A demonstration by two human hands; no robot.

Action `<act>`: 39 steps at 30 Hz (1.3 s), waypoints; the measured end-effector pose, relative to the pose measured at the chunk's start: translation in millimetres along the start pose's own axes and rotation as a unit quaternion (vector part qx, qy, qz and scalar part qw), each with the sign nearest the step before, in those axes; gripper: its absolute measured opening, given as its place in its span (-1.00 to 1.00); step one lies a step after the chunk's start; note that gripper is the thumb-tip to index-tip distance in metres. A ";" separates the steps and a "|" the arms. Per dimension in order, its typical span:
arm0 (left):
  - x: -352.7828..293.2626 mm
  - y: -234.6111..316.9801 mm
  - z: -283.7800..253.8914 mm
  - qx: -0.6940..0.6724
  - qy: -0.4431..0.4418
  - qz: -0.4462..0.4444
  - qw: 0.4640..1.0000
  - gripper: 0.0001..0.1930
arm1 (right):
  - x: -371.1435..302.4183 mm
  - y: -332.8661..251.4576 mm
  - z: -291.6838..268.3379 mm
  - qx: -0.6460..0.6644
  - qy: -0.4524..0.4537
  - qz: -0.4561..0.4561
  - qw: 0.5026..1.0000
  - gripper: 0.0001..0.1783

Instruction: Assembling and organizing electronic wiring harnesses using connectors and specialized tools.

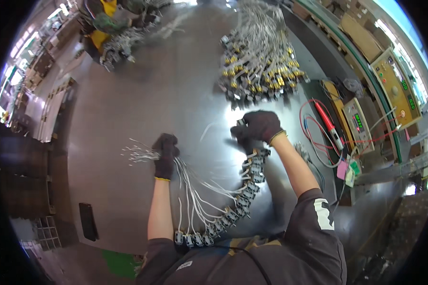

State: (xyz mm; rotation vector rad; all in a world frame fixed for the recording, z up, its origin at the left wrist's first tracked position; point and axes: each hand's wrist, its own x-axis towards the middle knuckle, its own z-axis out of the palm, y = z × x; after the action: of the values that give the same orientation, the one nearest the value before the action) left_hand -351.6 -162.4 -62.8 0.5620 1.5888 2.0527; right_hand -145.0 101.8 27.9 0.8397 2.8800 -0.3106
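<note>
The left hand (pixel 166 154), in a dark glove, is closed around a bundle of white wires (pixel 195 190) on the grey table (pixel 142 95). The wire ends (pixel 135 153) fan out loose to the left of the fist. From the fist the wires run down and right to a curved row of small black parts (pixel 233 209), which lies on the table from near the person's chest up toward the right hand.

The right hand (pixel 257 127), also gloved, is curled over the top end of that row, fingers pinched on a small part (pixel 241 122); how tight the grip is I cannot tell.

Farther up the table lies a big heap of like parts with yellow bits and white wires (pixel 261 61). Another heap (pixel 121 40) sits at the upper left. At the right stand a meter (pixel 356 123) with green digits, a red probe (pixel 329 124) with red leads, and a yellow panel (pixel 395 88). A flat black piece (pixel 88 221) lies at the table's lower left
</note>
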 end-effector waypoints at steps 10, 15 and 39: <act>-54.7 44.5 26.0 0.023 0.025 0.008 0.999 -0.75 | -152.0 54.5 -26.1 0.251 -0.071 -0.139 0.955 -0.59; -85.9 51.1 66.5 0.044 0.003 0.039 0.998 -0.64 | -220.7 73.2 -12.3 0.439 -0.029 -0.084 0.894 -0.54; -209.5 96.5 42.0 0.091 -0.032 -0.021 0.995 -0.81 | -369.8 -25.5 35.9 0.488 0.250 0.076 0.833 -0.67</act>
State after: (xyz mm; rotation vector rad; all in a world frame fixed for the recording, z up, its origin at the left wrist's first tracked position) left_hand -171.1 -275.8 34.9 0.6455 1.7453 1.8532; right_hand 153.2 -118.6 62.5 1.4336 2.9377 -1.8970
